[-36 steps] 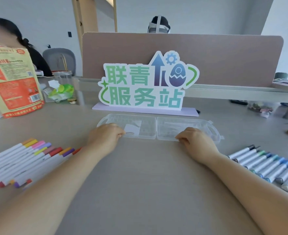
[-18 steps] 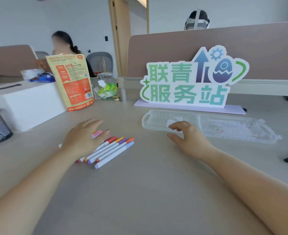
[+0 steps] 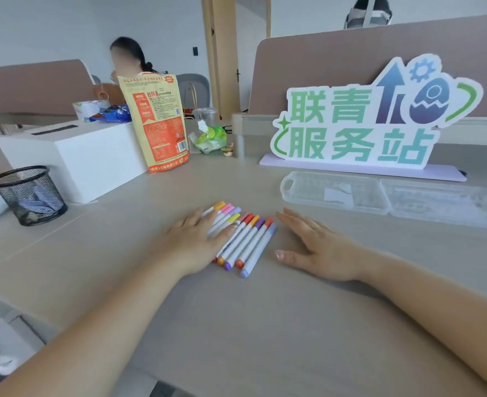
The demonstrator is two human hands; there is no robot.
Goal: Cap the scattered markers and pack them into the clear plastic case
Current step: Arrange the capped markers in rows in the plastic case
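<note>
Right hand (image 3: pixel 319 247) has left the case (image 3: pixel 308 193), now flat just right of the markers (image 3: pixel 251 239); left hand (image 3: pixel 196 242) presses them; all fingers straight; seemingly capped; gathering follows.

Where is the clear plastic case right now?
In the head view the case lies open at right, just in front of the sign, beyond the right hand.

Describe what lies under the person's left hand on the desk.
The left hand rests flat on the left side of a row of markers. Orange, pink and yellow caps show beyond its fingertips. How many markers lie beneath the palm is hidden.
</note>
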